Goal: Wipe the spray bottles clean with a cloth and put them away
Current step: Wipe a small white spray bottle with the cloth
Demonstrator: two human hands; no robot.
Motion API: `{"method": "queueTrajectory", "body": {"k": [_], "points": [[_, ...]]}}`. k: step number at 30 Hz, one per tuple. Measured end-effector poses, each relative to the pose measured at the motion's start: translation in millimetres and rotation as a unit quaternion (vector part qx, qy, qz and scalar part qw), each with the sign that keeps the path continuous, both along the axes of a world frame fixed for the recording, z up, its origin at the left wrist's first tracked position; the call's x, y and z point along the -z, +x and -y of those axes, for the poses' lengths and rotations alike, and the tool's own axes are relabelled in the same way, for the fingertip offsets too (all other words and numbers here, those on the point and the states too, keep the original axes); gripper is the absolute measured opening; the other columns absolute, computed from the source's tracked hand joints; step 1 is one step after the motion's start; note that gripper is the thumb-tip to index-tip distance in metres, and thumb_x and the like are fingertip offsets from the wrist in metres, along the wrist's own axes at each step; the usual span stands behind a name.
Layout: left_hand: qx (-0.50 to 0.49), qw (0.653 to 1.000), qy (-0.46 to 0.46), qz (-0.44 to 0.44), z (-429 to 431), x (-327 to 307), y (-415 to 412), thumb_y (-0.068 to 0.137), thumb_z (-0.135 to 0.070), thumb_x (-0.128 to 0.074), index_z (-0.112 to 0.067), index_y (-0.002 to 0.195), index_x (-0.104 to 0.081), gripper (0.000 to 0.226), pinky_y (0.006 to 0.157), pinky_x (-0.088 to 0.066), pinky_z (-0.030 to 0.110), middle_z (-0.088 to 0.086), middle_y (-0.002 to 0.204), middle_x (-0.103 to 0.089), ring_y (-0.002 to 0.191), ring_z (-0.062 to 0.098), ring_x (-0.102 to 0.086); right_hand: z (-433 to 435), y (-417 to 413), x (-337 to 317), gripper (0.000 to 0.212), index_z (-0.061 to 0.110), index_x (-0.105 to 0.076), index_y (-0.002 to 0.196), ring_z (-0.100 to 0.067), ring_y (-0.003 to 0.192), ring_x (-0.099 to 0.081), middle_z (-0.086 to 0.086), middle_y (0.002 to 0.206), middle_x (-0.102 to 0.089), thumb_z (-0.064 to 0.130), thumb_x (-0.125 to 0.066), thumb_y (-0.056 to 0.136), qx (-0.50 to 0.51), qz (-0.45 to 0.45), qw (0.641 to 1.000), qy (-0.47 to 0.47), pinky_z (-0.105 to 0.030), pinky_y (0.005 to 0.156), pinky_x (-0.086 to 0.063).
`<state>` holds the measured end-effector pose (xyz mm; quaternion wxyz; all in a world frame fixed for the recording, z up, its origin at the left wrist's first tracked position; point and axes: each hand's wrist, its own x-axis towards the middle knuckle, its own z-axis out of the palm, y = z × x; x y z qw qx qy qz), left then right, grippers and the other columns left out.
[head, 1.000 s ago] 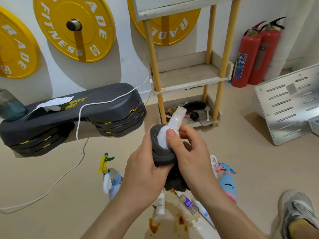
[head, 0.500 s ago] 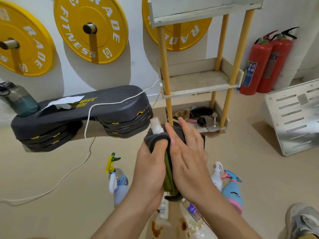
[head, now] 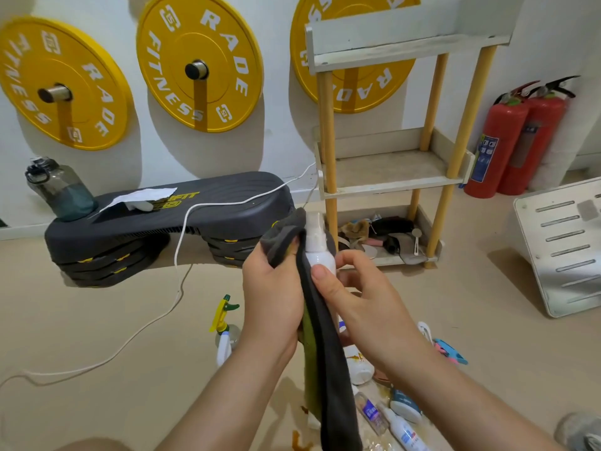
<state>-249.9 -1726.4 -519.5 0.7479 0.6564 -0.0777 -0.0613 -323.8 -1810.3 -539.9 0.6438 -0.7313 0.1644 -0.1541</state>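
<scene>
The right hand, before flat over the cloth, now pinches the uncovered white spray bottle between thumb and curled fingers, upright in the air. The left hand grips the cloth's top just beside it; the rest hangs down.

Yellow weight plate, just left of the wooden rack: white "RADE" along its right rim and "FITNESS" along its left, with a small square logo above and below. Second plate, farther left of the rack: the same "RADE" and "FITNESS". Third plate, behind the rack: inverted "RAD", the rest hidden. Step platform, lower left of the rack: yellow letters ending in "FIT". Blue labels on the fire extinguisher, right of the rack, and on the small bottle, below it: print illegible
</scene>
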Motion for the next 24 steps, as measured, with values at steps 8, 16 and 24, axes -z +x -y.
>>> {"method": "queueTrajectory", "body": {"k": [8,16,24], "points": [[0.087,0.976,0.143,0.136,-14,-11,8,0.079,-0.023,-0.079,-0.034,0.089,-0.070,0.017,0.068,-0.049,0.007,-0.022,0.085,-0.073,0.080,-0.008,-0.066,34,-4,-22,0.046,0.024,-0.062,0.110,-0.027,0.086,-0.069,-0.010,0.099,-0.070,0.063,-0.047,0.091,-0.048,-0.120,0.977,0.170,-0.047,0.086,-0.059],[0.089,0.935,0.295,0.174,-16,-38,21,0.072,-0.048,-0.071,-0.029,0.081,-0.067,0.022,0.065,-0.045,0.023,-0.018,0.073,-0.068,0.069,-0.006,-0.060,31,-3,-22,0.022,0.007,-0.059,0.093,-0.012,0.052,-0.060,-0.005,0.067,-0.060,-0.002,-0.072,0.079,-0.064,-0.027,0.995,0.072,-0.022,0.048,-0.045],[0.237,0.870,0.406,0.150,-37,-45,25,0.085,-0.054,-0.066,-0.007,0.074,-0.071,0.048,0.060,-0.046,0.030,0.007,0.061,-0.064,0.054,0.018,-0.058,66,-3,-33,0.029,0.018,-0.057,0.102,-0.028,0.076,-0.059,-0.003,0.084,-0.062,0.021,-0.070,0.077,0.178,-0.026,0.926,-0.331,-0.037,0.061,-0.047]]}}
